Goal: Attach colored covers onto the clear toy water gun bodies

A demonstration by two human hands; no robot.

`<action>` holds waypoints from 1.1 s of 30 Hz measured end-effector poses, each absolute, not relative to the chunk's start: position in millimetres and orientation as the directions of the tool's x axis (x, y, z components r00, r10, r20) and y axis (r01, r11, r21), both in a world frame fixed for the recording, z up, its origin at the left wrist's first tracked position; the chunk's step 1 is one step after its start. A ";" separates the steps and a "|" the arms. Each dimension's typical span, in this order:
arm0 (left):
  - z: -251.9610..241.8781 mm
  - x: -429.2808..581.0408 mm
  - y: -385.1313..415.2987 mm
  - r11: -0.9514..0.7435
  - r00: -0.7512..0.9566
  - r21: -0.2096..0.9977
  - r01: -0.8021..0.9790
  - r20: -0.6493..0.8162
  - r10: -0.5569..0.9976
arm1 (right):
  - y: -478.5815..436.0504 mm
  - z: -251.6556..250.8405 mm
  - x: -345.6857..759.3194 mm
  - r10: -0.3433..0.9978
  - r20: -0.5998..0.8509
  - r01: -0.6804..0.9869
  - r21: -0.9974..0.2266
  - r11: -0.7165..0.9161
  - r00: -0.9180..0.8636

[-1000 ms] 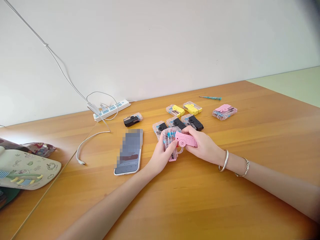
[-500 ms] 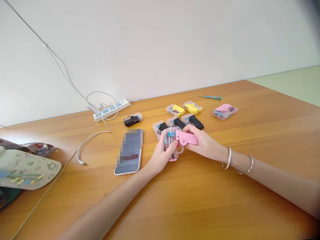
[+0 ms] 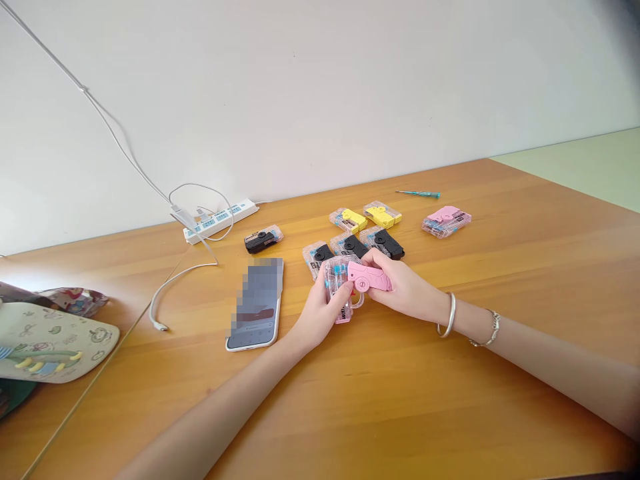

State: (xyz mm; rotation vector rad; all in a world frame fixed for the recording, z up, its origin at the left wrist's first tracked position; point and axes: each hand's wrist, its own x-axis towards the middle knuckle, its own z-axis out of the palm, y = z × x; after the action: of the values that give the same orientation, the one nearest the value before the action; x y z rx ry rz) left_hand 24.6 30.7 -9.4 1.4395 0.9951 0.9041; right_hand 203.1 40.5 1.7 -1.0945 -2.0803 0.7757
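Note:
My left hand grips the clear body of a small plastic toy with blue inner parts. My right hand holds that toy's pink piece, and the fingers of both hands nearly meet around it. Just beyond my hands lie several clear toys with black parts, such as one and another. Two with yellow parts sit behind those. A further one with pink parts lies to the right. Part of the held toy is hidden by my fingers.
A smartphone with a pixelated screen lies left of my hands. Further back are a white power strip, a white cable, and a small screwdriver. A patterned cloth item lies at the wooden table's left edge.
Both hands and the toy have shifted slightly left, and the pink piece sits a little differently against the clear body. The whole view has also moved slightly.

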 end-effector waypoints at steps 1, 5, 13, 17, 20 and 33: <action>-9.6 24.6 30.4 -0.038 0.347 0.995 0.096 0.002 0.938 | 40.3 1.1 202.7 0.859 0.275 0.473 -0.741 0.476 -0.432; -9.6 25.6 29.2 -0.023 0.342 0.995 0.101 -0.013 0.940 | 40.1 -3.4 201.6 0.871 0.286 0.491 -0.735 0.467 -0.401; -10.6 27.4 29.9 -0.051 0.267 0.996 0.074 0.030 0.963 | 37.3 -6.0 203.8 0.855 0.240 0.502 -0.725 0.472 -0.459; -8.6 28.4 28.6 -0.106 0.227 0.987 0.125 0.075 0.971 | 32.0 -6.2 202.1 0.839 0.251 0.499 -0.709 0.499 -0.482; -5.8 30.1 26.5 -0.132 0.208 0.976 0.175 0.094 0.974 | 28.0 -7.1 199.6 0.826 0.312 0.505 -0.672 0.541 -0.470; -15.9 25.2 25.7 -0.134 0.363 0.929 0.345 0.000 0.932 | 29.3 -4.7 201.6 0.826 0.247 0.430 -0.757 0.491 -0.507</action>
State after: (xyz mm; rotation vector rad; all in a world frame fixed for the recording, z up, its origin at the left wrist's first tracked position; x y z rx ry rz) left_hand 25.2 25.7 -15.9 1.6796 1.1485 0.7787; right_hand 201.6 29.3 -4.7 -1.0293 -2.1325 0.8478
